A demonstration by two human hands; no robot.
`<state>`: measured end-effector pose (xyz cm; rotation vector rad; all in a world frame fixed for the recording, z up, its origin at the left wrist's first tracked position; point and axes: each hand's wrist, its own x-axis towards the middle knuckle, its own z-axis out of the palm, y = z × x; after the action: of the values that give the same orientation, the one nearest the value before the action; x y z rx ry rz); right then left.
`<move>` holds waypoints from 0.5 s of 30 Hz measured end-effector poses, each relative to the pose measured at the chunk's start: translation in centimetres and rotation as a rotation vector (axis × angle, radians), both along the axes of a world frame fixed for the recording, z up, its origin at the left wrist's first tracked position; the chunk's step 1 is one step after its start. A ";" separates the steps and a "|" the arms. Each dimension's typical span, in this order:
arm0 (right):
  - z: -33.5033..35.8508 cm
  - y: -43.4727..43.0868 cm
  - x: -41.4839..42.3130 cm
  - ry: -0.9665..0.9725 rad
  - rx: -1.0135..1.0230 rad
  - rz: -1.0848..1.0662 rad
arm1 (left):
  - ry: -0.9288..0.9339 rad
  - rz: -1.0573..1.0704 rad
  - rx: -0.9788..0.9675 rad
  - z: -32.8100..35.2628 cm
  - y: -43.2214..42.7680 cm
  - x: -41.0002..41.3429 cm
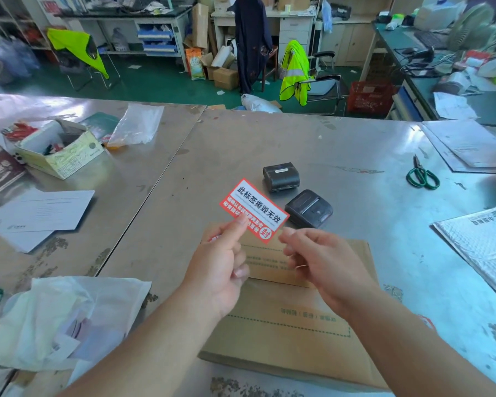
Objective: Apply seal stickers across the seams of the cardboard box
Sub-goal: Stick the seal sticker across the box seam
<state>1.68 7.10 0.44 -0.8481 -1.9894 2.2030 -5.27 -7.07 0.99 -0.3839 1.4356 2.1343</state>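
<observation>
A flat brown cardboard box point(292, 336) lies on the metal table point(355, 156) right in front of me, its closed flaps facing up with a seam running across the middle. My left hand point(221, 267) pinches a red and white seal sticker point(255, 210) by its lower edge and holds it up above the box's far end. My right hand point(321, 265) hovers just right of the sticker with fingers loosely curled, its fingertips close to the sticker's near corner; whether they touch it I cannot tell.
Two small black label printers point(281, 176) point(309, 208) sit just beyond the box. Green-handled scissors point(422, 175) lie at the right, a silver padded mailer point(484, 242) further right. White plastic bags point(60, 319), papers point(40, 213) and an open carton point(60, 150) fill the left side.
</observation>
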 end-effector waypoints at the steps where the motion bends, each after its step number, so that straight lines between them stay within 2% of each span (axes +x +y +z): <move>1: 0.0 -0.5 0.0 0.025 0.029 0.029 | -0.006 0.002 0.013 0.0 -0.1 0.1; 8: 0.8 -1.9 -0.3 0.151 0.029 -0.018 | -0.012 0.027 0.037 0.1 -1.0 0.3; 11: 1.1 -2.3 -0.4 0.152 0.142 -0.022 | 0.010 0.017 0.035 0.1 -1.3 0.7; 15: 1.2 -2.4 -0.7 0.141 0.207 -0.078 | 0.219 -0.010 -0.071 0.4 -2.0 1.2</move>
<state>1.03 4.70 1.69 -0.7097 -2.0353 1.9161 -4.04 -9.09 1.36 -0.1725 1.6330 2.1763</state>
